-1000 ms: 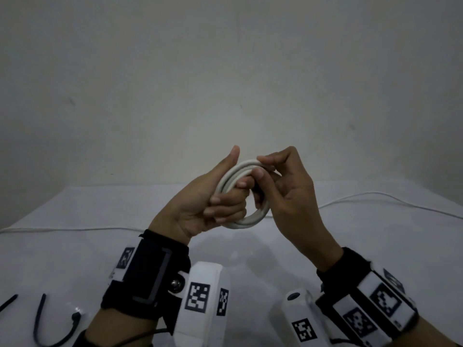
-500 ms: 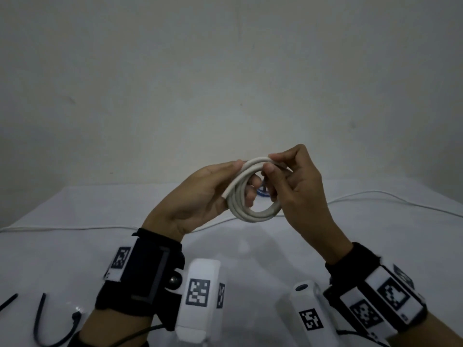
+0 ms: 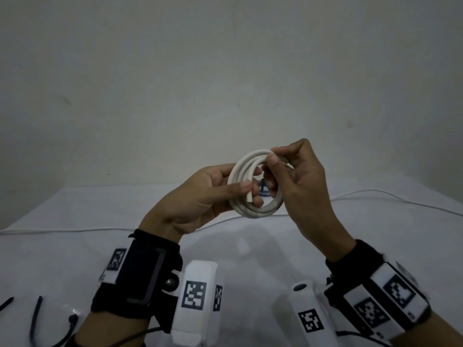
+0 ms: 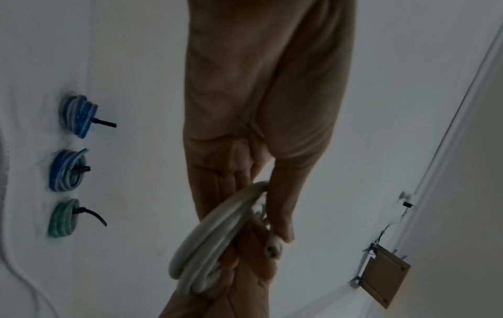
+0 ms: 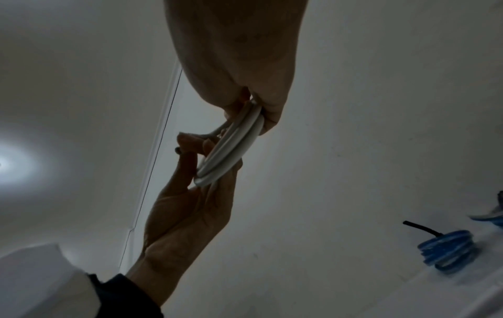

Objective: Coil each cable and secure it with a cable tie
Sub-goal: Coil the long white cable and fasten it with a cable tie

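Now both hands hold the white cable coil (image 3: 255, 186) above the table (image 3: 75, 246). Left hand (image 3: 198, 196) pinches its free end; right hand (image 3: 298, 176) grips the top.

Plain grey wall (image 3: 225, 71) ahead of me, dim light; white cloth on counter (image 3: 62, 246); small wooden board (image 4: 383, 277) near wall edge.

We wear black wrist straps (image 3: 140, 274) on both bare forearms, each carrying white camera housings (image 3: 198, 296) printed with black square markers; a thin black cable (image 3: 130, 338) trails from our left strap.
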